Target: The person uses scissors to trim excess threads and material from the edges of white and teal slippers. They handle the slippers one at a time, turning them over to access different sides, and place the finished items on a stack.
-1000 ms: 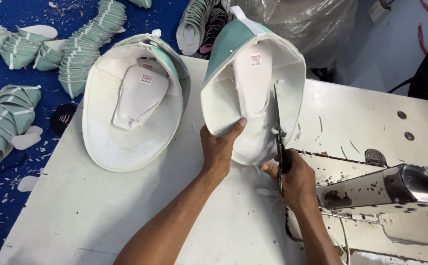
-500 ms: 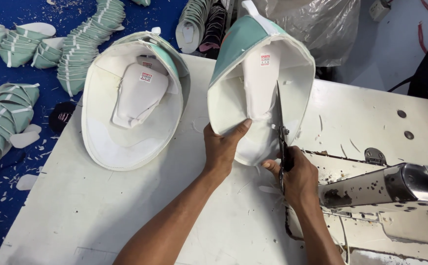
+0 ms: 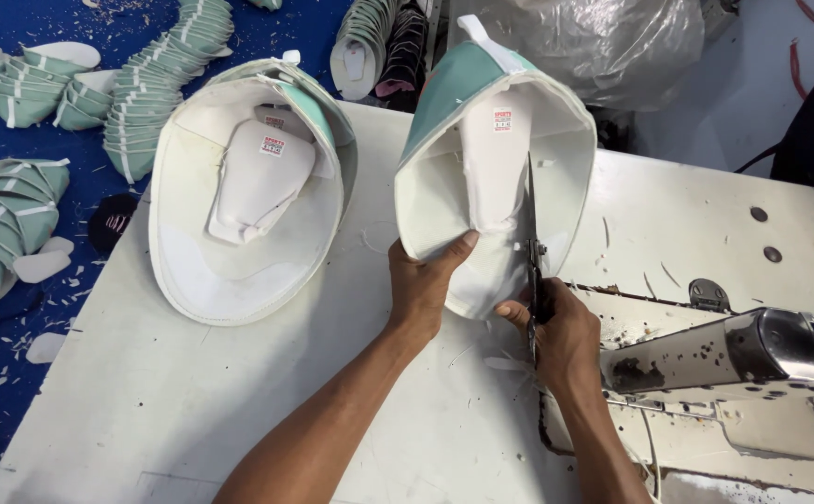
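My left hand (image 3: 423, 285) grips the lower left rim of a stitched shoe upper (image 3: 444, 187), white inside and teal outside, held tilted up off the white table (image 3: 239, 411). My right hand (image 3: 564, 336) holds a pair of scissors (image 3: 531, 219) whose blades point up into the upper's opening beside its white tongue. A second similar shoe upper (image 3: 192, 243) lies open side up on the table to the left.
A sewing machine arm (image 3: 734, 350) lies at the right edge of the table. Stacks of teal uppers (image 3: 160, 84) and offcuts sit on the blue floor at left. A clear plastic bag (image 3: 603, 42) is at the top.
The held upper has been raised and tilted slightly; the scissors have slid further up inside it. The second upper has not moved.
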